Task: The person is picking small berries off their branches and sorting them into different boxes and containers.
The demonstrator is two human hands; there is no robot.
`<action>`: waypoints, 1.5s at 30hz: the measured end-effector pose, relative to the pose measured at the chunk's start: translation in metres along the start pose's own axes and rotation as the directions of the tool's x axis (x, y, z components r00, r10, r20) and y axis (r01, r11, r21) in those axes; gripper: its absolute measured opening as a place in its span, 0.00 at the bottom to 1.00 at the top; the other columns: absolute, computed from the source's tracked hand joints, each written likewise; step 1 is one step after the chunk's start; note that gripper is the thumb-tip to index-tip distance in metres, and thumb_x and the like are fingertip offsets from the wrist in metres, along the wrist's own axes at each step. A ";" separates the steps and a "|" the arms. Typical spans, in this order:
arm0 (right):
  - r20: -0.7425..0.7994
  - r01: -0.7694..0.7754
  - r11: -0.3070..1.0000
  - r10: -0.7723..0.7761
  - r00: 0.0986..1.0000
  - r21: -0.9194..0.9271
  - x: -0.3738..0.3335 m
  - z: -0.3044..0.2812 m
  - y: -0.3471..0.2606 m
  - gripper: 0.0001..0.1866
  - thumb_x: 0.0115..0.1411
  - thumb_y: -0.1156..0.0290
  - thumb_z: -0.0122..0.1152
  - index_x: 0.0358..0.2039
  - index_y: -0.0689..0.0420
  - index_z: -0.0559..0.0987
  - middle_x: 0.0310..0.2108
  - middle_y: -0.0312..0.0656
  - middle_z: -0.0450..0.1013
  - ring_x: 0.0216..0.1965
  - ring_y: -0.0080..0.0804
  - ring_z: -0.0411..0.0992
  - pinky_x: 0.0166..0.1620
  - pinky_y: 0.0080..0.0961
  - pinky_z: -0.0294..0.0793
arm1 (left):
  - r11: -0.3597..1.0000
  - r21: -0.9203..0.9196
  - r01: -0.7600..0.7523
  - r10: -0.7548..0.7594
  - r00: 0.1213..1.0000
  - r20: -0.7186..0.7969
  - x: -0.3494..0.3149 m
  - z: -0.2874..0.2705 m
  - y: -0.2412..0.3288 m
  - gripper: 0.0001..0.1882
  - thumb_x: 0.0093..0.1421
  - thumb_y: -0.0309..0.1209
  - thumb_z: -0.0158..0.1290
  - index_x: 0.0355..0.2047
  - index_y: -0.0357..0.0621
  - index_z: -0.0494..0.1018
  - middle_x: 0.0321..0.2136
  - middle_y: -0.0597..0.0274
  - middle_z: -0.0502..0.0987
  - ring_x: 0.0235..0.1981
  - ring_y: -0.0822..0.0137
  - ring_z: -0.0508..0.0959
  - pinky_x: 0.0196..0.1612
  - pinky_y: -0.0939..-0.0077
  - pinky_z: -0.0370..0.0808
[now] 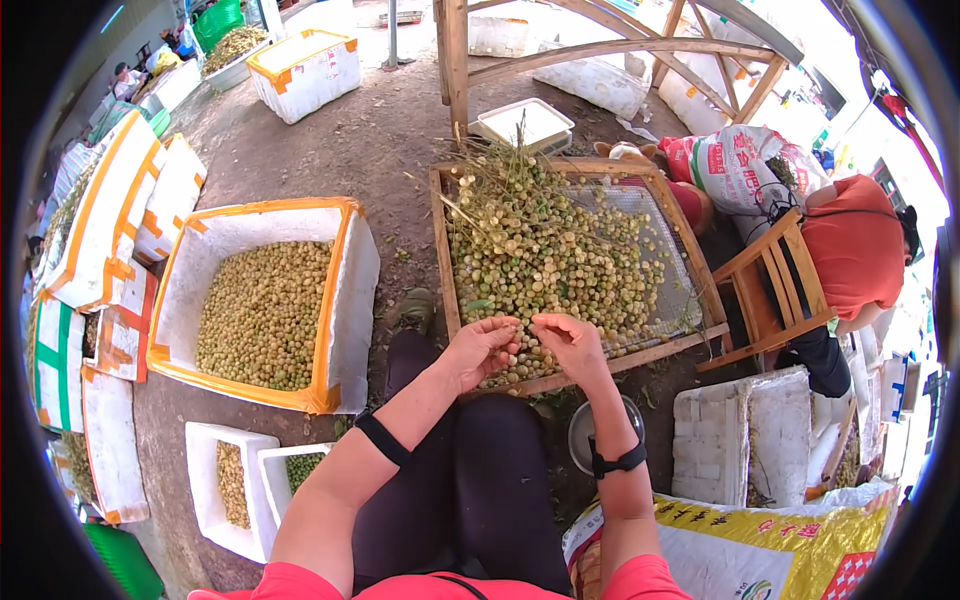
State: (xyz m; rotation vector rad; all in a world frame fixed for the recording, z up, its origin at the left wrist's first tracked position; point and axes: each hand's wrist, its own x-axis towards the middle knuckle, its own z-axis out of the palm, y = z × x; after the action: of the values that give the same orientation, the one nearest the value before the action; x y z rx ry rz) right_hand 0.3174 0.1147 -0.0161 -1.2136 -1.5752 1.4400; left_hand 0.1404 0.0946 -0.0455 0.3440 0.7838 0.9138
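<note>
My left hand [484, 350] is closed, thumb against fingers, over the near edge of a wood-framed mesh tray [672, 215]. Close beside it, my right hand [573, 348] is pinched shut too. Whatever the fingertips hold is too small to make out. Beneath and beyond both hands, the tray bears a heap of small round yellow-green fruits [560, 245], with thin stems sticking out at its far left. On the left stands a large white foam box [345, 300] edged in orange tape, with many similar loose fruits [265, 320] inside.
Small white foam boxes [205, 480] with pale and green fruits sit at lower left. A metal bowl [580, 440] is under my right forearm. To the right are a wooden chair [775, 280], a person in an orange shirt [855, 240] and woven sacks [745, 170]. Taped boxes [110, 210] are stacked far left.
</note>
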 end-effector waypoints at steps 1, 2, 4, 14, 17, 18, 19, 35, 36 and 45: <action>0.019 0.061 0.941 -0.058 0.998 -0.333 0.001 -0.005 0.003 0.11 0.46 0.71 0.58 0.33 0.55 0.75 0.27 0.38 0.70 0.26 0.27 0.69 0.31 0.22 0.68 | 0.997 -0.066 -0.026 0.023 0.999 -0.037 0.001 -0.002 0.000 0.10 0.55 0.28 0.48 0.38 0.42 0.68 0.27 0.64 0.72 0.24 0.76 0.73 0.22 0.88 0.71; 0.051 0.112 0.770 -0.103 0.993 -0.628 0.000 -0.012 0.009 0.14 0.44 0.69 0.59 0.35 0.51 0.75 0.28 0.40 0.69 0.26 0.33 0.70 0.32 0.26 0.69 | 0.998 -0.066 -0.023 0.021 0.999 -0.032 0.001 0.002 0.001 0.10 0.55 0.28 0.48 0.38 0.42 0.68 0.27 0.64 0.72 0.24 0.76 0.73 0.22 0.88 0.71; 0.141 0.254 0.600 -0.230 0.963 -0.758 0.003 -0.019 0.046 0.15 0.41 0.67 0.59 0.34 0.48 0.75 0.29 0.41 0.68 0.28 0.40 0.69 0.33 0.33 0.69 | 0.998 -0.053 -0.045 0.041 0.996 -0.078 -0.001 0.009 0.003 0.06 0.55 0.29 0.48 0.34 0.43 0.68 0.25 0.64 0.72 0.22 0.76 0.72 0.21 0.88 0.71; -0.149 0.132 0.647 -0.360 0.921 -0.751 0.012 -0.057 0.045 0.06 0.44 0.67 0.56 0.22 0.54 0.77 0.27 0.41 0.70 0.34 0.41 0.67 0.37 0.35 0.66 | 0.999 -0.016 -0.035 0.031 0.981 -0.189 -0.005 0.013 0.008 0.15 0.53 0.44 0.50 0.27 0.46 0.67 0.20 0.68 0.69 0.18 0.77 0.69 0.17 0.88 0.66; -0.192 0.041 0.630 -0.297 0.935 -0.776 0.011 -0.051 0.042 0.07 0.42 0.67 0.59 0.22 0.56 0.77 0.26 0.41 0.70 0.36 0.40 0.66 0.38 0.34 0.65 | 1.000 -0.014 -0.022 0.019 0.986 -0.165 -0.003 0.012 0.006 0.14 0.54 0.43 0.50 0.29 0.46 0.67 0.19 0.68 0.69 0.17 0.77 0.69 0.17 0.87 0.66; -0.192 0.042 0.630 -0.297 0.935 -0.775 0.010 -0.043 0.040 0.07 0.42 0.67 0.59 0.22 0.56 0.77 0.26 0.41 0.70 0.36 0.40 0.66 0.38 0.34 0.65 | 0.999 0.000 -0.033 0.033 0.987 -0.158 -0.004 0.012 0.006 0.13 0.54 0.42 0.49 0.30 0.45 0.68 0.20 0.68 0.69 0.17 0.77 0.68 0.17 0.87 0.66; -0.085 0.073 0.546 -0.259 0.962 -0.835 0.008 -0.028 0.033 0.07 0.42 0.68 0.60 0.22 0.56 0.76 0.26 0.41 0.70 0.36 0.40 0.66 0.38 0.34 0.65 | 0.999 0.015 -0.047 0.049 0.987 -0.154 -0.005 0.011 0.007 0.12 0.55 0.40 0.49 0.32 0.44 0.68 0.20 0.68 0.69 0.17 0.77 0.68 0.17 0.87 0.66; 0.262 -0.259 0.933 0.323 0.909 -0.251 -0.040 -0.050 -0.019 0.11 0.50 0.65 0.58 0.25 0.60 0.77 0.14 0.33 0.67 0.14 0.19 0.62 0.18 0.19 0.61 | 0.996 0.092 0.015 0.004 0.980 -0.199 -0.012 0.019 0.011 0.10 0.57 0.33 0.46 0.38 0.45 0.69 0.22 0.69 0.70 0.20 0.78 0.68 0.19 0.87 0.64; 0.395 -0.326 0.811 0.536 0.746 -0.485 -0.044 -0.047 -0.020 0.14 0.50 0.60 0.58 0.25 0.60 0.78 0.14 0.35 0.68 0.14 0.22 0.63 0.18 0.22 0.62 | 0.995 0.098 -0.003 0.023 0.977 -0.211 -0.011 0.015 0.012 0.11 0.58 0.36 0.44 0.37 0.45 0.69 0.22 0.69 0.70 0.20 0.78 0.68 0.19 0.86 0.64; -0.305 -0.188 0.654 -0.069 0.950 -0.732 0.026 -0.013 0.040 0.14 0.44 0.61 0.56 0.21 0.61 0.76 0.22 0.47 0.71 0.26 0.43 0.69 0.31 0.34 0.68 | 0.987 0.156 0.049 -0.008 0.968 -0.252 -0.011 0.028 0.011 0.16 0.60 0.43 0.38 0.38 0.46 0.68 0.25 0.69 0.69 0.21 0.78 0.67 0.20 0.86 0.64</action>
State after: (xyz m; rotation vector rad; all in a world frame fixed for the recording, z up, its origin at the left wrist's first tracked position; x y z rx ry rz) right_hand 0.3276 0.1419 -0.0559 -1.8671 -1.9812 0.5173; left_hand 0.1505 0.0933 -0.0155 0.3616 1.0972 0.8790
